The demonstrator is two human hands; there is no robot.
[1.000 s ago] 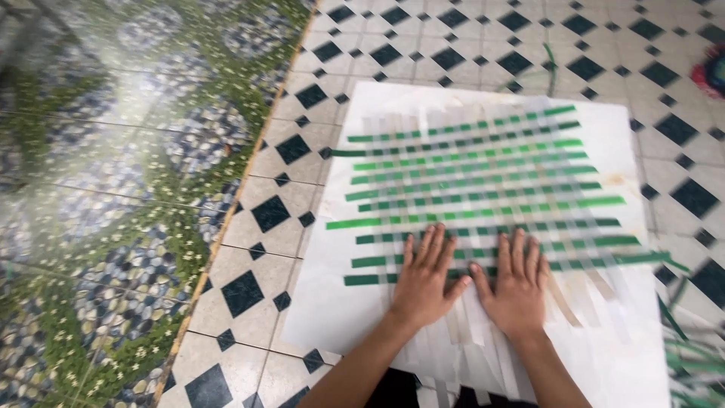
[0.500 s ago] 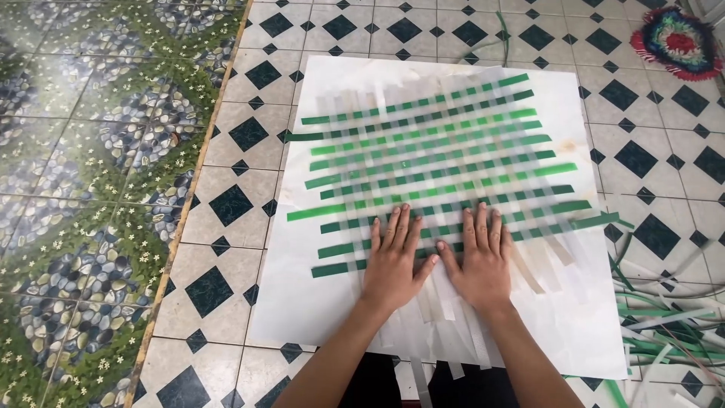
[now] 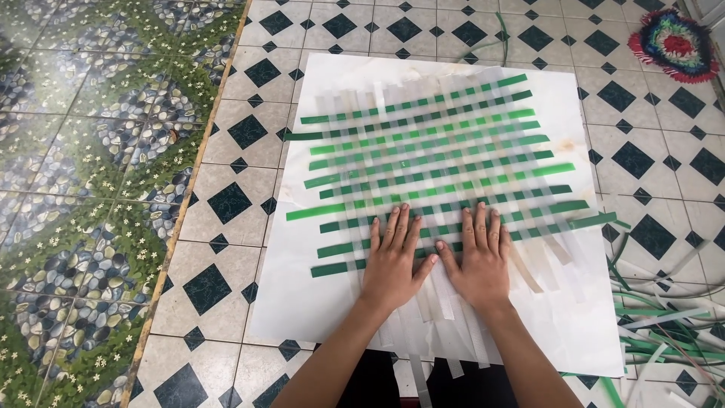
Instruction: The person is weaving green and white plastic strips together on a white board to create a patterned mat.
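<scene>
While my left hand [image 3: 393, 261] and right hand [image 3: 477, 257] lie flat and open, holding nothing, on the green-and-clear woven strip mat [image 3: 445, 166] on the white sheet [image 3: 302, 302], I'm pressing rows snug; another strip likely comes next.

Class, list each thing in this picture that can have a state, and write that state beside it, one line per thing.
Left hand: flat, fingers spread, pressing on the weave.
Right hand: flat, fingers spread, pressing beside it.
Woven mat: partly woven, green strips crossing clear ones, near ends loose.
White sheet: lying flat under the mat.
Loose strips: heaped unwoven on the floor tiles.
Round colourful mat: lying flat.
</scene>
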